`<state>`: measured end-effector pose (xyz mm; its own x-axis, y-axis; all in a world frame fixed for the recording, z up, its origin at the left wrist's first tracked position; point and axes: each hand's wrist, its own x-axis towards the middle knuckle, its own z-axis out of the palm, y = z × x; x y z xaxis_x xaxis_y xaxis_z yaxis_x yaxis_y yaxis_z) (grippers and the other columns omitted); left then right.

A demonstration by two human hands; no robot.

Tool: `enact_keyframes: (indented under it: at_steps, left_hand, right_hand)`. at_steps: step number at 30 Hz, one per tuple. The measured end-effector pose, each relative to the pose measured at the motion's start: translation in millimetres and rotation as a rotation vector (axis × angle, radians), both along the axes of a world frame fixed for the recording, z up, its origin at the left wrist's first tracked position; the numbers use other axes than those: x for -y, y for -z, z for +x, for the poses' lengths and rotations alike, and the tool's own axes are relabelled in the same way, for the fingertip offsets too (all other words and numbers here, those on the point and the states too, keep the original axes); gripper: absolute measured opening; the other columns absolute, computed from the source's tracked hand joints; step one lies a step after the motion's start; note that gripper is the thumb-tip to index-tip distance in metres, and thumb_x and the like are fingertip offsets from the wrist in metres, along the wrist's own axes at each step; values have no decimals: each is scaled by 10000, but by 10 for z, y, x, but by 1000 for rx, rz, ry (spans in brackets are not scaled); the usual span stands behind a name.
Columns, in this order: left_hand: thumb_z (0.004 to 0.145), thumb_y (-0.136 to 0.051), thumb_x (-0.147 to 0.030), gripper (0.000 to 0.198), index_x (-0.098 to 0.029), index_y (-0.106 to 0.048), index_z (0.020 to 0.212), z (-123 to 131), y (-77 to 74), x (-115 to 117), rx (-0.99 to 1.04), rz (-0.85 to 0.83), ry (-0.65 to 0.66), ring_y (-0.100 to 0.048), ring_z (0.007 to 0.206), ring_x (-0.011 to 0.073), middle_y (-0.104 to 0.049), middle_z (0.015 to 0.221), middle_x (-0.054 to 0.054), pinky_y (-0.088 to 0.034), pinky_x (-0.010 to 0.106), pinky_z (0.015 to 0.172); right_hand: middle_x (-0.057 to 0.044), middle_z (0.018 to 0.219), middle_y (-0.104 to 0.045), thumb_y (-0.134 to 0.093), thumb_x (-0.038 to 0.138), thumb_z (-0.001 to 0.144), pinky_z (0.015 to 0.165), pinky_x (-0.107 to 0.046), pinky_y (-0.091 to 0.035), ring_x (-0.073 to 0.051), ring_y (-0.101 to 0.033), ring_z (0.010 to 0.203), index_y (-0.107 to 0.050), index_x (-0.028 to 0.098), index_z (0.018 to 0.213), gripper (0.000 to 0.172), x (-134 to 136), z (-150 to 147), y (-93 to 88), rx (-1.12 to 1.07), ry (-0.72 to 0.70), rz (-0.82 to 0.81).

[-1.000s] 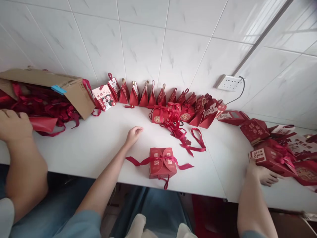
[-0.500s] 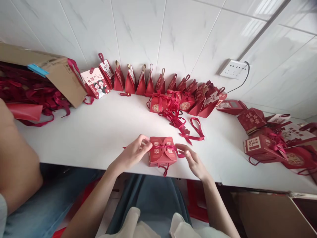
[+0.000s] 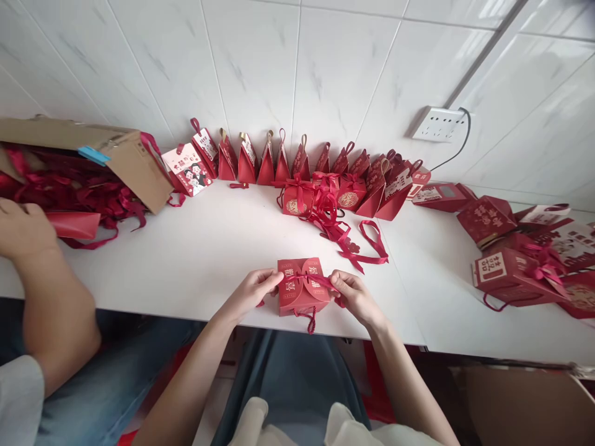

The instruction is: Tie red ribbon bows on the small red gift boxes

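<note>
We have the box upright near the front edge of the bench, straight ahead of us, probably because both hands reach it there without stretching. Its two flaps meet on top, and the ribbon runs across them, seeming to thread through near the middle, likely so that it can hold them down. Our left hand is at the box's left side, thumb and fingers pinching the ribbon, with a scrap of it showing below. Our right hand pinches the other end just beside the right edge, a tail hanging under that grip. With one hand on each side, the pull on the ribbon can balance, which should keep the box square. The cord hangs down the near side, clear of the ribbon. Beyond the box lie loose ribbons, near but out from under our hands. Behind them peaked boxes stand in a row along the wall, loops up, perhaps to save room. A pile of boxes sits off to the right. On the left a carton stands open with red ribbons spilling out, and a co-worker's hand is in front of it; we cannot tell what that hand grasps.
</note>
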<state>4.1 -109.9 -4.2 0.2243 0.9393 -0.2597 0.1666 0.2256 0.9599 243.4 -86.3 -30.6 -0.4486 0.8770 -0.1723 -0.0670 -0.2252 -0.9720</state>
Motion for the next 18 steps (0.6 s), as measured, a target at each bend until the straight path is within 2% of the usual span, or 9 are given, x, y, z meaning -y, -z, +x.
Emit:
enact_keyframes:
  at_steps: [3, 7, 11, 14, 16, 18]
  left_hand:
    - [829, -493, -524, 454, -188, -284, 606, 14, 50, -18, 59, 69, -27, -229, 572, 90, -257, 616, -49, -201, 223, 534]
    - [822, -529, -514, 462, -187, -277, 612, 68, 135, -28, 150, 18, -12, -215, 563, 81, -254, 613, -53, -196, 214, 524]
    - [751, -607, -507, 470, -181, -310, 589, 202, 163, 2, 296, -71, -90, -258, 552, 74, -286, 593, -55, -233, 205, 519]
    - [719, -636, -483, 470, -177, -313, 567, 265, 155, 33, 342, -90, -158, -267, 539, 68, -292, 571, -57, -242, 204, 514]
    - [731, -621, -478, 457, -175, -324, 562, 257, 148, 43, 316, -94, -130, -281, 536, 69, -313, 567, -54, -246, 207, 514]
    - [748, -597, -489, 458, -176, -320, 561, 218, 129, 50, 249, -114, -49, -282, 527, 69, -308, 564, -53, -242, 211, 507]
  right_hand:
    - [40, 534, -444, -641, 568, 778, 484, -236, -202, -85, -338, 492, -472, 186, 630, 443, -13, 47, 23, -17, 8, -6]
    - [74, 484, -318, -694, 561, 731, 497, -237, -212, -81, -323, 481, -485, 185, 610, 448, 18, 143, 50, -36, 47, -25]
    - [54, 533, -386, -687, 540, 747, 482, -238, -174, -67, -270, 482, -482, 174, 603, 444, 105, 232, 62, 1, 45, -26]
    - [52, 538, -387, -665, 546, 762, 494, -239, -191, -69, -266, 495, -489, 170, 610, 443, 150, 272, 71, 28, 41, 7]
    - [55, 538, -371, -653, 568, 760, 497, -239, -195, -73, -267, 505, -482, 171, 610, 458, 158, 294, 69, 48, 29, 15]
    - [55, 551, -357, -640, 591, 756, 496, -239, -190, -75, -252, 515, -469, 172, 606, 477, 159, 321, 43, 84, 9, 29]
